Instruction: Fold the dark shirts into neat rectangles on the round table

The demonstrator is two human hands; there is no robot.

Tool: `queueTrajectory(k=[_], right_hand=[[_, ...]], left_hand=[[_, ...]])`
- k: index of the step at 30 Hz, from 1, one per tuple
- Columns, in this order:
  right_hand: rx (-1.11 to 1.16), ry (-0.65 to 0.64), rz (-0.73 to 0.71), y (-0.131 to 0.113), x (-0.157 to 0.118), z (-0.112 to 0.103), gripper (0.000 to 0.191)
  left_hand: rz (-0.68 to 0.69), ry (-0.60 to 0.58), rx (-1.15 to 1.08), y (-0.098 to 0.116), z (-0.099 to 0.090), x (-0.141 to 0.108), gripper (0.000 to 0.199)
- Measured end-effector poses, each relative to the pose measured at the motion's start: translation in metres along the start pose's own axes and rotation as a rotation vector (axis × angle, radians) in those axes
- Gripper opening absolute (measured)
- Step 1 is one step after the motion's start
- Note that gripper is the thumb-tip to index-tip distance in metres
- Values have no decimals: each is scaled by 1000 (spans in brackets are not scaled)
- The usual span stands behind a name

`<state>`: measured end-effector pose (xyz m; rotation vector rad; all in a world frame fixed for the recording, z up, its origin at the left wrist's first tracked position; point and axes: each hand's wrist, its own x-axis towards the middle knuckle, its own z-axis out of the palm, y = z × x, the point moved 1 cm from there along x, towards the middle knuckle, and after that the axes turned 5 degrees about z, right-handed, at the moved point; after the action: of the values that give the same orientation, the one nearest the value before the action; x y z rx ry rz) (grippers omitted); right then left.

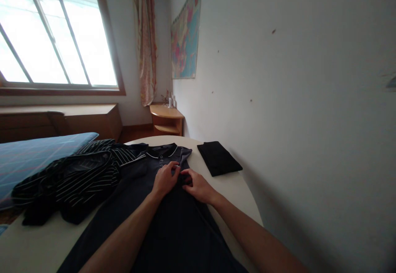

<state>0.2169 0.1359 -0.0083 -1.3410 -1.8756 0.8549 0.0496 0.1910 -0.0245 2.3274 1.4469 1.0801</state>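
A dark polo shirt (139, 186) with a white-edged collar lies spread over the cream table (247, 198), its collar toward the far side. My left hand (167, 178) is on the chest below the buttons, its fingers bent down and pinching the cloth. Just right of it, my right hand (196, 185) has thumb and fingers curled around a fold of the same shirt. A folded black garment (219, 158) lies flat at the table's right edge. Left of the polo is a heap of black-and-white striped clothing (86, 178).
A blue checked mat (40, 157) lies at the left, partly under the striped heap. Close on the right stands a white wall (297, 120). Beyond the table are a small corner shelf (167, 111) and a long wooden cabinet (89, 114) below the window.
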Motion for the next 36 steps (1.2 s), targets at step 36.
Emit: queueTrajectory(k=[36], right_hand=[[37,-254,70,-38,-34,3,53]], left_hand=[[-42,-117,-170,-41,-16,19,17]])
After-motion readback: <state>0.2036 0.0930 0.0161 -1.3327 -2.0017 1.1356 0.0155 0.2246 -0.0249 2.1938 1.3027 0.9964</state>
